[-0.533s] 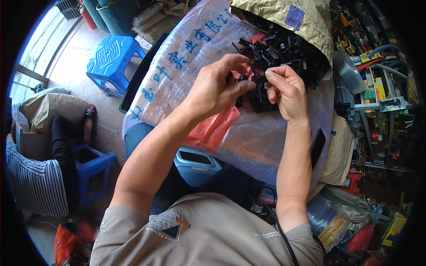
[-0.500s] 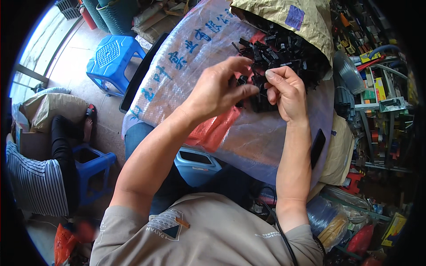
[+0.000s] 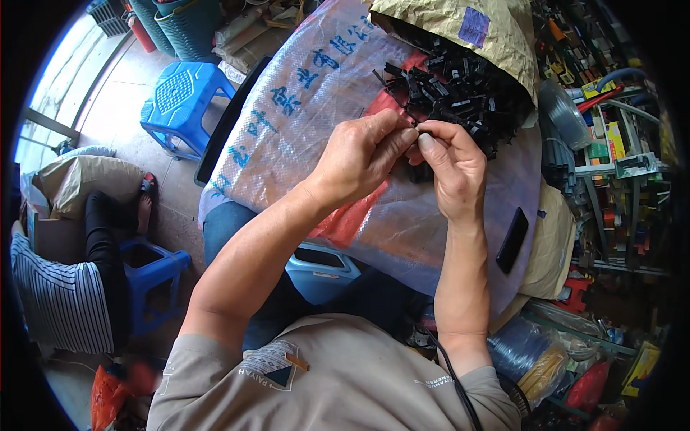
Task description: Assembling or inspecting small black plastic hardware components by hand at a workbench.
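A blue stool (image 3: 180,100) stands on the floor beyond the left edge of my bench (image 3: 269,161), which is covered by a woven sheet with a red patch. A dark phone (image 3: 512,241) lies near the right edge. At the far right corner a paper sack (image 3: 460,27) gapes, and from its mouth a heap of black parts (image 3: 460,90) spreads toward me, narrow, slightly shiny and jumbled. The piece I have picked out (image 3: 414,123) is small and dark; my fingers cover most of it, so I can't tell its full shape. It sits just on my side of the heap, pinched where the fingertips of my left hand (image 3: 359,154) and right hand (image 3: 460,169) meet.
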A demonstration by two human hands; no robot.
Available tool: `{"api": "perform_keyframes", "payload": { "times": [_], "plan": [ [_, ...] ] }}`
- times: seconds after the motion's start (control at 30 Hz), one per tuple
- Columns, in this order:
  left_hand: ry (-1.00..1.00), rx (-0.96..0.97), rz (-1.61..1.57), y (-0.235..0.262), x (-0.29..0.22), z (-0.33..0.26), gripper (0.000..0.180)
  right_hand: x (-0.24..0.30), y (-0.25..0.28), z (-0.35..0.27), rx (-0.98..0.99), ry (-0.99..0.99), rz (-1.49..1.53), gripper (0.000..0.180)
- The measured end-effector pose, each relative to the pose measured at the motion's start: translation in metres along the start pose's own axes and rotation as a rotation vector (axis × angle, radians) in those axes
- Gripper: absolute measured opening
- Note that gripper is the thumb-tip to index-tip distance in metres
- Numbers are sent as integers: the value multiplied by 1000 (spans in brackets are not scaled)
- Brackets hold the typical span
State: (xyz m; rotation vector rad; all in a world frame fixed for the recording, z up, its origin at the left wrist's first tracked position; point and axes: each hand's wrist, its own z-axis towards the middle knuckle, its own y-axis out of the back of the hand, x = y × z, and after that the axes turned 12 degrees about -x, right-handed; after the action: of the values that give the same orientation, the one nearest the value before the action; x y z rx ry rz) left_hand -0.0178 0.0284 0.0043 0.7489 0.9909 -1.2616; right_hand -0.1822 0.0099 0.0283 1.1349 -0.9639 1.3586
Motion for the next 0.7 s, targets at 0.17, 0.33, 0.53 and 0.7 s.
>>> {"api": "perform_keyframes", "payload": {
  "times": [0.17, 0.33, 0.53, 0.7],
  "plan": [
    [-4, 77, 0, 0, 1, -3, 11, -7, 3, -3, -5, -6, 77, 13],
    [-212, 8, 121, -4, 2, -6, 8, -14, 2, -2, 2, 47, 156, 13],
    [126, 14, -140, -2, 4, -5, 14, -8, 5, -3, 70, -142, 227, 15],
    [666, 171, -508, 6, -10, 1, 23, -4, 18, -10, 71, -107, -49, 15]
  ]
}}
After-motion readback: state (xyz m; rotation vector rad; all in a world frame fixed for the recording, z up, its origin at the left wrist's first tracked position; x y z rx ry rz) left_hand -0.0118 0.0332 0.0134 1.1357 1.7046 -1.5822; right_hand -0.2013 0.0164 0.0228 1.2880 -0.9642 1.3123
